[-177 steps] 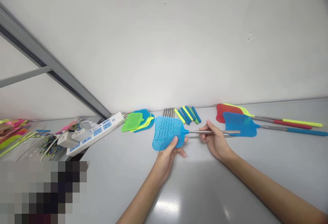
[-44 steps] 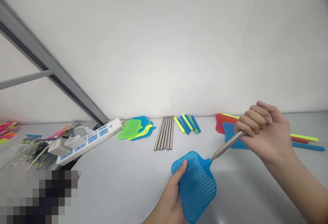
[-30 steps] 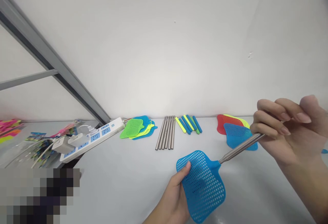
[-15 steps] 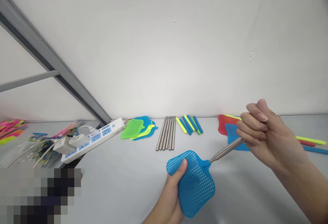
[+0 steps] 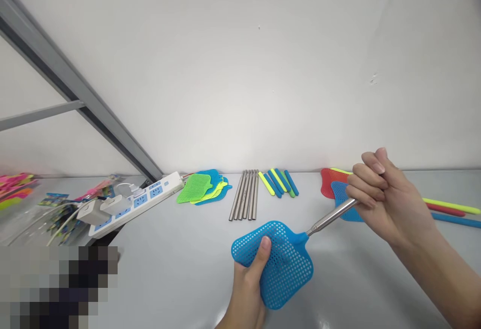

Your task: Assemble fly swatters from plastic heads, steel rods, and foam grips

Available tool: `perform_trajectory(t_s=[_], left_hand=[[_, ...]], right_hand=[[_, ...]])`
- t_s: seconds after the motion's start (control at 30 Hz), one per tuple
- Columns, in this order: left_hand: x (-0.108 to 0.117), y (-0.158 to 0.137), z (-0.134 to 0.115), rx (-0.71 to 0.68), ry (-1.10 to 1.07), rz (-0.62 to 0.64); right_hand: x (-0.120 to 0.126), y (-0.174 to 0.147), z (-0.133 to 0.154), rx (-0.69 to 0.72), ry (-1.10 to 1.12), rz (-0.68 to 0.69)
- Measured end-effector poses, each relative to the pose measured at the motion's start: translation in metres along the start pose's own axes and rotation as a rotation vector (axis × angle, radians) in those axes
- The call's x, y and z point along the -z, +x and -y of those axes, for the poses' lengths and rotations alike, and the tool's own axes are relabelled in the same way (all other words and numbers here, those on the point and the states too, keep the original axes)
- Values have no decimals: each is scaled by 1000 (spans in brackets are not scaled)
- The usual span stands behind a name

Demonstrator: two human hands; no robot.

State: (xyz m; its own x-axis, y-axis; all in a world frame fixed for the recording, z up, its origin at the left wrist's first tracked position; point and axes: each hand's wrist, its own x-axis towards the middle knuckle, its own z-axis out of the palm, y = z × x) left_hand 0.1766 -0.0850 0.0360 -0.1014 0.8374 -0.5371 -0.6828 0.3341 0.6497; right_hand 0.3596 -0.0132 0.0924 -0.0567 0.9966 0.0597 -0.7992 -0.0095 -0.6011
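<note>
My left hand (image 5: 250,284) grips a blue perforated fly swatter head (image 5: 287,269), its thumb pressed flat on the mesh and its other fingers hidden behind. A metal rod (image 5: 332,217) joins the neck of that head. My right hand (image 5: 391,201) is closed round the rod, which runs up to the right into the curled fingers; its far end is hidden in the palm. Beyond my hands lie several bare metal rods (image 5: 244,196) side by side. Several short yellow, blue and green handle sleeves (image 5: 280,183) lie just right of them.
Loose green, yellow and blue swatter heads (image 5: 195,188) are piled at the back. Behind my right hand lie swatters with a red head (image 5: 328,183) and coloured handles (image 5: 454,208). A power strip (image 5: 173,183) with plugs, plastic-bagged items (image 5: 67,213) and a grey metal frame (image 5: 112,123) occupy the left.
The blue swatter head has tilted and shifted slightly left with my left hand. My right hand keeps its closed grip on the rod, turned a little.
</note>
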Motion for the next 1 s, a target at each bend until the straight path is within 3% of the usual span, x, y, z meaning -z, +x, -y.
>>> perform_trajectory(t_s=[0.33, 0.53, 0.77, 0.83, 1.0], left_hand=[[0, 0, 10, -73, 35, -4], [10, 9, 8, 40, 18, 145], [17, 27, -10, -99, 21, 156], [18, 32, -18, -124, -3, 137], [19, 38, -30, -120, -94, 149]], right_hand=[[1, -1, -9, 67, 1, -18], [3, -1, -6, 65, -6, 2], [15, 13, -14, 7, -65, 2], [22, 18, -25, -53, -56, 2], [46, 25, -63, -404, -68, -13]])
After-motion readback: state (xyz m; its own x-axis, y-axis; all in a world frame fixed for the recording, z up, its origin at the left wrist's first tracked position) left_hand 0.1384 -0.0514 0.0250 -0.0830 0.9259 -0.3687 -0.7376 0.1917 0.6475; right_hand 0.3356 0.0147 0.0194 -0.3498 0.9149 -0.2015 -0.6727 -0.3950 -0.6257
